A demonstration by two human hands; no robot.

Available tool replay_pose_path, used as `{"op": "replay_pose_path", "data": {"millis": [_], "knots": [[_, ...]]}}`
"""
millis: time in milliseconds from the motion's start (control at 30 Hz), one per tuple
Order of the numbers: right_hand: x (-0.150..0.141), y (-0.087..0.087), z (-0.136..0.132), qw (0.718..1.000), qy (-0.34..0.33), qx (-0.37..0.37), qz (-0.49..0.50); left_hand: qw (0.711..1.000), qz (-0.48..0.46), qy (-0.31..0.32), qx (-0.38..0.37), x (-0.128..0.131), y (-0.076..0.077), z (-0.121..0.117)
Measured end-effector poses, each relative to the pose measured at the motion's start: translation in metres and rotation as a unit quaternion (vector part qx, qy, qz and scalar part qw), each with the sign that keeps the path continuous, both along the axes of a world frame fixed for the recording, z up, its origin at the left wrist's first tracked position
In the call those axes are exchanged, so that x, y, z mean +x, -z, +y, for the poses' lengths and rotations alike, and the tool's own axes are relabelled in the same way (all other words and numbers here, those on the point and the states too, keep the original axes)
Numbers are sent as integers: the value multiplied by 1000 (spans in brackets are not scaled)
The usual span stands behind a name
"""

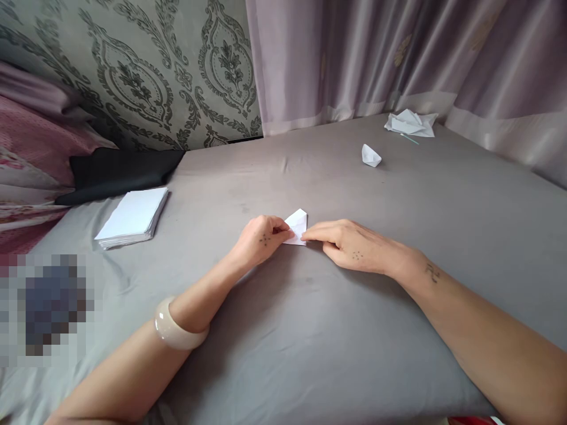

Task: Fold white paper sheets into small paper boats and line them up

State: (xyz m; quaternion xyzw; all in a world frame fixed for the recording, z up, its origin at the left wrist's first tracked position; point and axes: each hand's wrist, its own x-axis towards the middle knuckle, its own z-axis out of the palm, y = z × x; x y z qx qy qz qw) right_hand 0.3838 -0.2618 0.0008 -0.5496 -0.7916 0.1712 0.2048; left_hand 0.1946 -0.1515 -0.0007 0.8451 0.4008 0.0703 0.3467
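My left hand pinches the paper; my right hand, outstretched, touches it. Uneven pressure could skew folds.

I am standing in what is looking like a home, probably a bedroom, for a broad grey sheet is lying softly wrinkled, like bedding. Ornate leafy wallpaper is rising beyond its far edge, long satiny mauve curtains are hanging in folds beside that, and pink flowered cloth is draping at the left.
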Motion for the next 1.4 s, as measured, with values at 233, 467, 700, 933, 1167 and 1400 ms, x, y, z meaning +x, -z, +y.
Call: {"op": "replay_pose_path", "data": {"millis": [233, 467, 700, 933, 1167, 1400], "knots": [[-3, -2, -4, 998, -29, -2, -53, 999, -8, -32, -4, -1, 4, -2], [-4, -2, -4, 998, -23, -12, -54, 999, 15, -12, 41, -2, 2, -5], [-5, -2, -3, 998, -14, -32, -54, 998, 36, -32, 45, 0, 4, -6], [-10, -1, -4, 998, -9, -5, -64, 996, 43, -56, 52, 0, 10, -4], [-14, 1, -4, 998, -10, 6, -64, 996, 48, -71, 24, 1, 9, -1], [-12, 5, 3, 998, -22, 18, -54, 995, 73, -57, 28, 3, 6, 0]]}}
